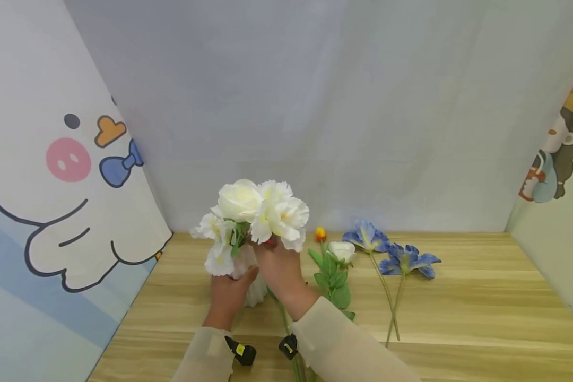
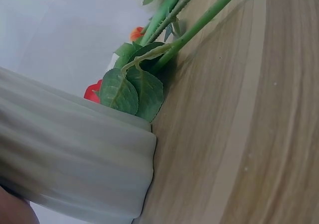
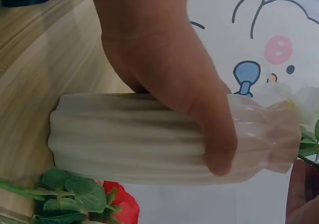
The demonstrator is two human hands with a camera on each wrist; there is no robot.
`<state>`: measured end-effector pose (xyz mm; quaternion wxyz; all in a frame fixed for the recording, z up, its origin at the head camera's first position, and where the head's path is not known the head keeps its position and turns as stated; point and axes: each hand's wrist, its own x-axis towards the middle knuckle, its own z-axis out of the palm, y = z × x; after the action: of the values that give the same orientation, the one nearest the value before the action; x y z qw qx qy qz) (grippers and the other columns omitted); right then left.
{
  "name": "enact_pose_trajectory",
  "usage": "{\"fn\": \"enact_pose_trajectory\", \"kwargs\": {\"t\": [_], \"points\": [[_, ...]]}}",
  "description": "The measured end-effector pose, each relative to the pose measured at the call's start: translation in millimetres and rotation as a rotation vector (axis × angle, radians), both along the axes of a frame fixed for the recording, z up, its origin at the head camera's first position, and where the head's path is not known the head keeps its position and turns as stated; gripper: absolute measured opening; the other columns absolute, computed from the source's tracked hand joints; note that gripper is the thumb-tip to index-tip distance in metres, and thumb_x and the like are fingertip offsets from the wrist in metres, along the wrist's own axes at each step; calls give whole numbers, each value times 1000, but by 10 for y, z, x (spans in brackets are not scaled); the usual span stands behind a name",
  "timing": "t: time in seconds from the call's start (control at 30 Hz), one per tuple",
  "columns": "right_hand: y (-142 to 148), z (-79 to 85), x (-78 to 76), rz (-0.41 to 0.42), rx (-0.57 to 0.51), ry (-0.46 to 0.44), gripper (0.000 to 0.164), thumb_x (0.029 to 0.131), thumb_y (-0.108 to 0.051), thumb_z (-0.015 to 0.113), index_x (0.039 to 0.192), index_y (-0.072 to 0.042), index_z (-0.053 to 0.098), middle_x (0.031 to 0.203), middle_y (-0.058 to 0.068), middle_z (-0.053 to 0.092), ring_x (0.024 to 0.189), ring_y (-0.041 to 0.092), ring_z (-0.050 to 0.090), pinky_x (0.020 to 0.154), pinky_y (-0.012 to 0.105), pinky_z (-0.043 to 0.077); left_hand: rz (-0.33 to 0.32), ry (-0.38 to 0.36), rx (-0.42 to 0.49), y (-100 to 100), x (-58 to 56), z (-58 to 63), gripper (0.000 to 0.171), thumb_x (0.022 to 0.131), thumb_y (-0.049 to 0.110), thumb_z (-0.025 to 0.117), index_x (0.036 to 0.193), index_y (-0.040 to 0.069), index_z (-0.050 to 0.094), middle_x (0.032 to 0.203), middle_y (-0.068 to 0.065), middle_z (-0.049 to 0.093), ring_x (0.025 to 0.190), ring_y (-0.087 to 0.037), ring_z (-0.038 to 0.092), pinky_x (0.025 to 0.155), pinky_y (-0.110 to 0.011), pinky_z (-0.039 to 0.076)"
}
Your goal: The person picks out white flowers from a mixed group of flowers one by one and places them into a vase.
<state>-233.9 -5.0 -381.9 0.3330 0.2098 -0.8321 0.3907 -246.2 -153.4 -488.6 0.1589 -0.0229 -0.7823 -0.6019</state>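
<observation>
Beneath white blooms point(image 1: 254, 208) stands a pale, glossy, fluted vase point(image 3: 134, 139).

In the head view, white flowers point(image 1: 262, 220) hide the fingertips of the right hand point(image 1: 281, 270) and the mouth of the vase point(image 1: 255, 294). The right wrist view's lower edge cuts off part of a red rose point(image 3: 124, 205).
</observation>
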Motion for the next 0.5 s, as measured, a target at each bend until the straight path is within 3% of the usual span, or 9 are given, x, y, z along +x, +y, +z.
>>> {"fn": "enact_pose_trajectory", "kwargs": {"t": [0.03, 0.13, 0.17, 0.3, 0.4, 0.5], "points": [[-9, -6, -9, 13, -12, -20, 10, 88, -15, 64, 96, -8, 65, 96, 6, 59, 85, 20, 60, 68, 40, 51, -3, 10, 1, 5, -3, -2, 62, 76, 32, 79, 127, 21, 45, 117, 0, 53, 102, -17, 52, 86, -40, 43], [-44, 0, -38, 121, -297, -278, 12, 87, -14, 59, 99, -13, 60, 101, -3, 58, 97, 15, 53, 86, 40, 44, -10, 27, 2, 12, -9, 7, 58, 77, 26, 77, 126, 21, 46, 114, 0, 53, 99, -17, 52, 84, -39, 43], [-53, -4, -44, 138, -356, -339, 15, 86, -12, 58, 100, -13, 60, 100, -3, 58, 96, 15, 53, 86, 39, 43, -15, 23, 6, 14, -2, 23, 57, 78, 25, 77, 126, 21, 46, 113, 0, 53, 98, -16, 52, 84, -38, 42], [-66, -36, -34, 145, -388, -465, 18, 83, -10, 60, 100, -13, 60, 91, 0, 58, 84, 17, 55, 72, 34, 47, -37, -10, 13, 65, 102, 208, 56, 81, 24, 74, 128, 19, 44, 114, -1, 53, 99, -16, 52, 85, -37, 43], [-59, -59, -18, 166, -420, -534, 21, 85, -16, 63, 105, -15, 62, 85, 2, 60, 76, 17, 57, 61, 31, 48, -43, -8, 24, 70, 100, 199, 57, 80, 27, 75, 128, 19, 44, 115, -2, 53, 99, -18, 53, 84, -39, 44], [-54, -77, -30, 252, -515, -600, 27, 86, -26, 68, 111, -20, 61, 89, 1, 63, 80, 15, 60, 64, 31, 50, -35, 23, 33, 40, 33, 72, 58, 79, 30, 76, 127, 23, 45, 114, 0, 53, 98, -17, 54, 83, -39, 45]]}}
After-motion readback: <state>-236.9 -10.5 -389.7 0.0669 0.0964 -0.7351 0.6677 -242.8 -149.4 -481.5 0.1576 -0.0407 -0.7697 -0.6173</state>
